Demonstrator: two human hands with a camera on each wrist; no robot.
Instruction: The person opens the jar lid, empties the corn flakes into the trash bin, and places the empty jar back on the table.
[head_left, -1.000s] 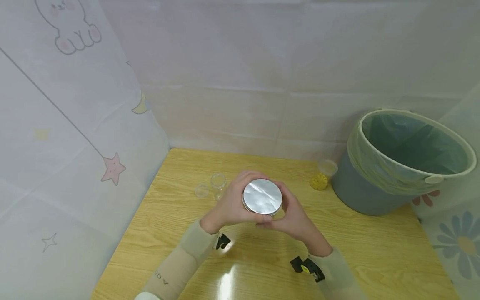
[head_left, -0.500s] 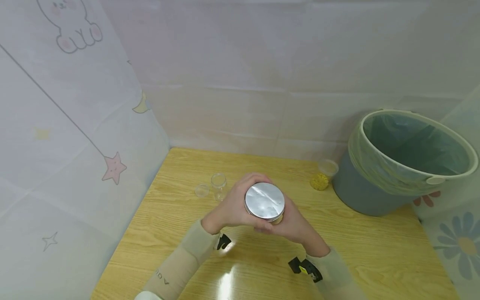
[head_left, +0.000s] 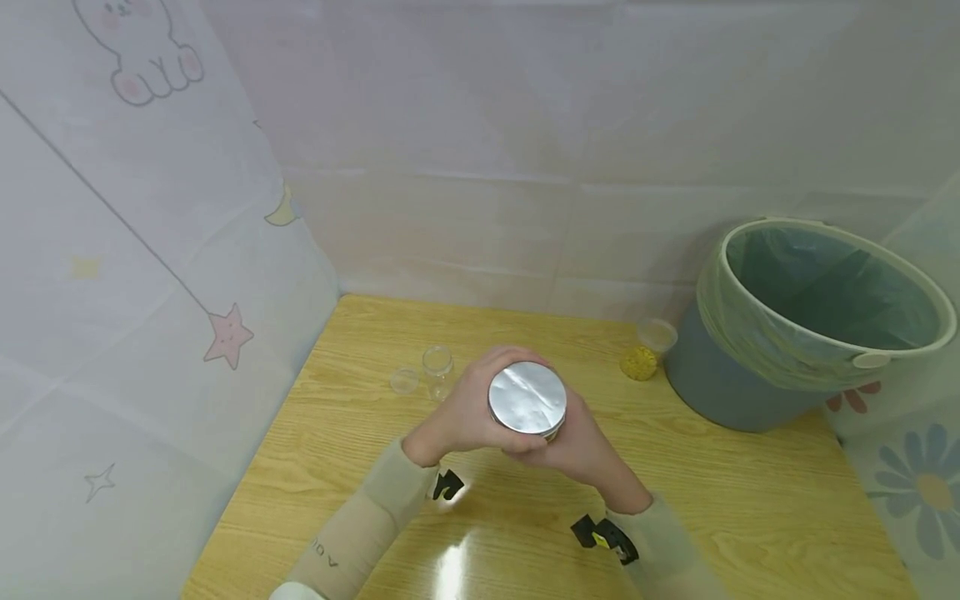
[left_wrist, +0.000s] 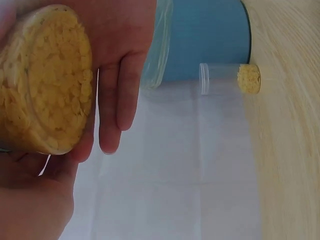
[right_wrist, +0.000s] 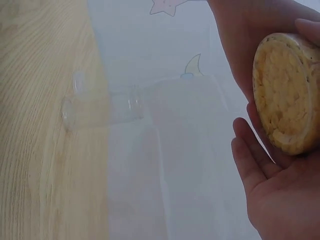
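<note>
In head view, toward seven o'clock: long beige fabric left sleeve (head_left: 360, 521), broad smooth cuff (head_left: 407, 477); left hand (head_left: 477, 408) was bare beyond. Small dark lettering (head_left: 324, 553) marked sleeve, too tiny to read surely. White fabric (head_left: 294, 592) showed at its seven o'clock end. Angular black mount (head_left: 448, 485) jutted from cuff's three o'clock side. Toward five o'clock: matching beige right sleeve (head_left: 662, 537), two-part black wrist device (head_left: 621, 542) at nine o'clock side, bright yellow patch (head_left: 601, 540) between parts; right hand (head_left: 576, 440) was bare.
</note>
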